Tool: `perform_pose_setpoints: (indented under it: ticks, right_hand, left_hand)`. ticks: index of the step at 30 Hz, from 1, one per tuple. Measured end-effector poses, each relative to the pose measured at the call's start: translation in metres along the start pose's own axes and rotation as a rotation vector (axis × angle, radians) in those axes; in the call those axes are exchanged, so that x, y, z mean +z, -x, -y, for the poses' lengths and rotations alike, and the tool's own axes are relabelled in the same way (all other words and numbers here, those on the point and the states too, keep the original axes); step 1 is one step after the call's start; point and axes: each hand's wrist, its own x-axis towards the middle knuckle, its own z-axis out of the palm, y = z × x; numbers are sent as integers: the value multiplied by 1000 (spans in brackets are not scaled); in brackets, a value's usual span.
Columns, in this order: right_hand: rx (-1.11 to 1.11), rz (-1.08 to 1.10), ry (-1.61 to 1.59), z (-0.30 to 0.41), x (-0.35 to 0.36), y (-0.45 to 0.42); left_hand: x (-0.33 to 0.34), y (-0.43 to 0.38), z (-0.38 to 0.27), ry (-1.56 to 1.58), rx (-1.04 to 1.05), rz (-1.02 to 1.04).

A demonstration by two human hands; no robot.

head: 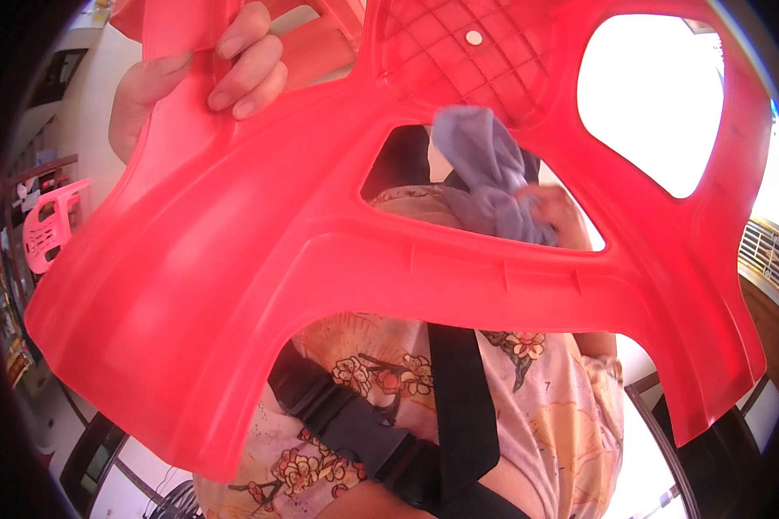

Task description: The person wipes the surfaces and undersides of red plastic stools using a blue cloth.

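Note:
A red plastic chair [188, 253] is held up close before me, tilted, and fills most of the view. My left hand [234, 71] is wrapped around one of its members at the upper left, thumb on one side and fingers on the other. Through an opening in the chair I see my right hand [552, 204] gripping a bunched grey cloth [480, 149]. Part of the cloth's upper end overlaps the edge of the opening below a ribbed, crisscross panel [441, 58]. A small white round spot [473, 37] shows on that panel. The chair's frame hides much of my right arm.
Behind the chair are my floral shirt [552, 415] and a black strap with a buckle [370, 428]. A pink plastic chair [49, 227] stands off to the left by shelving. A metal grille [761, 250] is at the right, and a fan [178, 503] at the lower left.

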Motion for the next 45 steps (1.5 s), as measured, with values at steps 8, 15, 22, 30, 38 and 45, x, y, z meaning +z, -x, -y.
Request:
perform_pose_setpoints:
  ticks: [8,15,22,30,38,45]
  right_hand:
    - [725,-340,-50,43,-53,80]
    - [965,-378,-12,63,-61,112]
    - [1068,-198,-10,60,-57,94]
    - [883,460,-102,48,6,4]
    - [387,-529,171,12,54,-90]
    - [147,57,1305,-47,83,-127]
  left_hand:
    - [-29,6,24,-22,226,75]
    - [-23,13,25,4,105,21]
    - [-12,16,28,-56,106,-18]
    - [-7,17,29,-57,92,35]
    - [-4,17,35,-137,135,21]
    - [-4,14,24,-145,139,36]
